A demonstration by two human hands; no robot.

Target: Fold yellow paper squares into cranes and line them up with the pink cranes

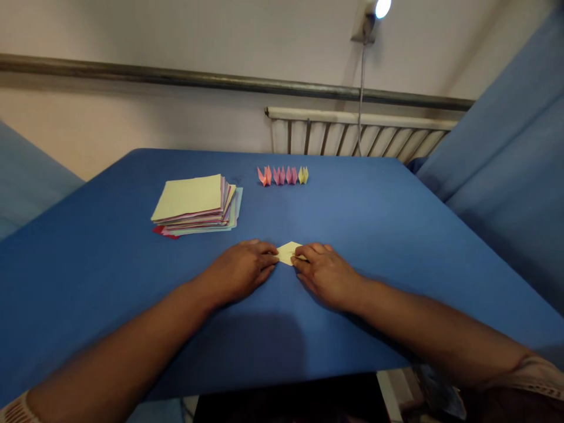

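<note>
A small piece of folded yellow paper, diamond-like in outline, lies on the blue table between my hands. My left hand pinches its left corner, thumb and fingers together at the tip. On the other side, my right hand grips the right part of the paper and covers that end. Both hands rest low against the tabletop. Past them stands a row of several small folded paper figures in orange, pink and pale yellow.
A thick stack of coloured paper sheets, yellow on top, lies left of centre on the blue table. Behind the table are a wall pipe, a radiator and a hanging cord. Blue curtains hang at the sides.
</note>
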